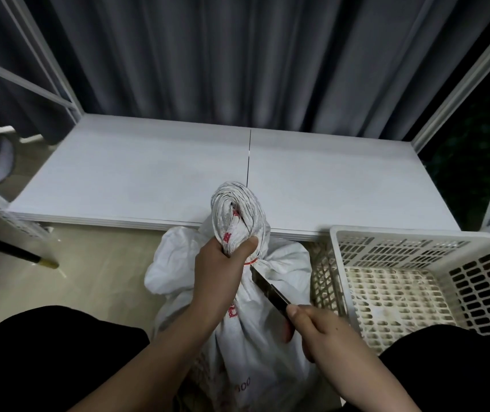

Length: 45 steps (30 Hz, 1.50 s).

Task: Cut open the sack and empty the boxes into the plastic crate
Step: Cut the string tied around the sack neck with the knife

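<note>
White woven sack (267,263) stands on the floor, its bunched neck gripped by the left hand (222,263); the right hand (312,325) holds a knife (270,288) at its red tie (251,262). Plastic crate (416,242) at three o'clock.

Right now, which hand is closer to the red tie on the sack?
Left. The left hand grips the sack's twisted neck just above the red tie. The right hand holds the knife lower down, only the blade tip reaching it.
</note>
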Available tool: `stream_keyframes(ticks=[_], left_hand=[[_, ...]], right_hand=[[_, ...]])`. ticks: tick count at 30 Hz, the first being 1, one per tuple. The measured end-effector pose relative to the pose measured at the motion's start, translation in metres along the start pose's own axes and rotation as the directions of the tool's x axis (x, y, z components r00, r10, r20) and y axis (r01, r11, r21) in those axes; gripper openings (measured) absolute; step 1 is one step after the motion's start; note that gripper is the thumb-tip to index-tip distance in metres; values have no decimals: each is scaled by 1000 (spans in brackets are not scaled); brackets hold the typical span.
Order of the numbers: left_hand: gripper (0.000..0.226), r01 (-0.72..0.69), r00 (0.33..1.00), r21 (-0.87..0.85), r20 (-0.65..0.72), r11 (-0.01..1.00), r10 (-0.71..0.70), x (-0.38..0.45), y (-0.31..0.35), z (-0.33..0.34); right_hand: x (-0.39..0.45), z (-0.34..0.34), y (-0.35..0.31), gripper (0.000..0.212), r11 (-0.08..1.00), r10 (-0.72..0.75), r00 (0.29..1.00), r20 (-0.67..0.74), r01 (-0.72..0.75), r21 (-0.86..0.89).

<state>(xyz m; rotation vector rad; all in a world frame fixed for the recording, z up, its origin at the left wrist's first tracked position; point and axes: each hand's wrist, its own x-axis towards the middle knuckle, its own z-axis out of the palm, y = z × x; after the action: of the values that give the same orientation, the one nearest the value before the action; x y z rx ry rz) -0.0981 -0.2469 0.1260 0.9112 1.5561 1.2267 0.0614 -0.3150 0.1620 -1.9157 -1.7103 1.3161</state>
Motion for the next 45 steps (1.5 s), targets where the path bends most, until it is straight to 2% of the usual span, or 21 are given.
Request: stream_keyframes(ticks=[4, 11, 17, 25, 28, 29, 30, 32, 35, 37, 39, 42, 45], left_hand=[[8, 1, 1000, -10, -9, 1000, -1, 2, 2, 1], [8, -22, 1000, 18, -15, 1000, 22, -2, -1, 0], [11, -22, 1000, 5, -1, 1000, 22, -2, -3, -1], [16, 145, 988, -101, 68, 984, -138, -1, -3, 2], [23, 220, 974, -66, 77, 973, -215, -7, -13, 8], [27, 252, 968, -111, 31, 961, -250, -6, -16, 6], [33, 269, 961, -173, -19, 947, -277, -2, -18, 0], [42, 267, 960, -217, -29, 939, -280, 6, -19, -9], [30, 235, 971, -193, 82, 953, -223, 2, -14, -5], [27, 238, 971, -230, 86, 944, -224, 1, -12, -1], [26, 244, 970, -259, 68, 934, -235, 6, -11, -3], [21, 229, 973, -247, 53, 942, -223, 7, -4, -3], [15, 208, 978, -236, 61, 949, -199, 3, -1, 0]], right_hand=[[3, 11, 2, 42, 1000, 8, 999, -35, -7, 25], [8, 36, 10, 37, 969, 35, 996, -77, -15, 246], [6, 55, 14, 28, 951, 9, 986, -167, 43, 306], [10, 77, 16, 23, 978, -26, 948, -316, 90, 188], [20, 73, 11, 28, 971, -167, 859, -484, 229, 72], [22, 67, 13, 34, 968, -161, 851, -501, 234, 86], [19, 60, 14, 40, 954, -118, 848, -517, 241, 178], [11, 53, 19, 46, 932, -51, 845, -533, 232, 277], [5, 53, 14, 38, 942, -104, 882, -459, 235, 238], [10, 54, 8, 29, 917, -60, 913, -404, 211, 340], [12, 51, 7, 30, 889, -17, 935, -355, 177, 423], [12, 46, 6, 34, 867, -18, 970, -242, 136, 480], [12, 39, 7, 38, 854, -20, 974, -224, 133, 503]])
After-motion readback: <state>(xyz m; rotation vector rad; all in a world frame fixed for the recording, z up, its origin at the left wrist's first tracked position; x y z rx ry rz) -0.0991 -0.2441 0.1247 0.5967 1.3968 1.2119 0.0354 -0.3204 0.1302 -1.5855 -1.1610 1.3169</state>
